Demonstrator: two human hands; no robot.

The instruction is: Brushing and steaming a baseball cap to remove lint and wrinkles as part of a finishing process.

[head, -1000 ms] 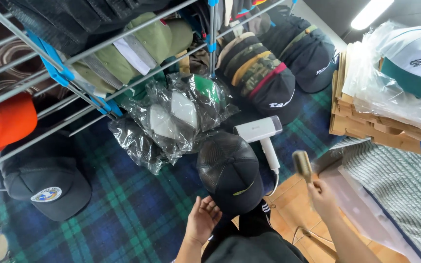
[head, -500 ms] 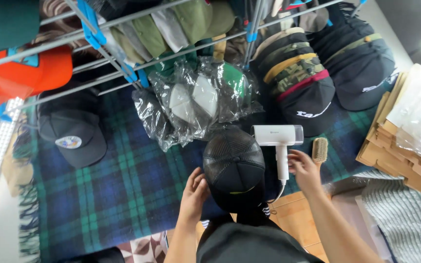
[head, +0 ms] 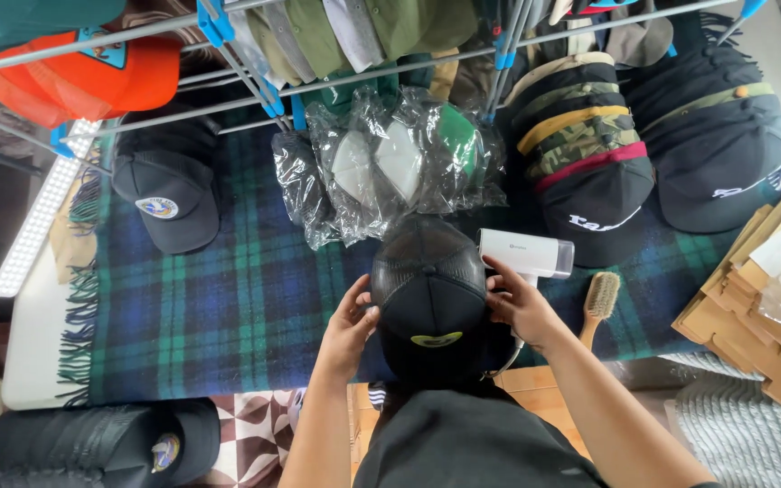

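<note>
A black mesh-backed cap (head: 428,294) with a yellow-green emblem on its front is held over the blue-green plaid blanket (head: 219,307). My left hand (head: 352,327) grips the cap's left side. My right hand (head: 519,303) grips its right side. Just behind my right hand lies a white hair dryer (head: 528,252), and a small wooden brush (head: 599,299) rests on the blanket to the right of it.
Caps in clear plastic bags (head: 390,163) lie behind the held cap. Stacks of dark caps (head: 589,154) sit at right, a black cap (head: 167,194) at left, an orange cap (head: 92,77) on a metal rack (head: 228,45). Cardboard pieces (head: 752,307) are far right.
My right hand let go of the brush, which now lies on the blanket, and moved onto the cap's right side. Both hands now hold the cap; the view shifted left.
</note>
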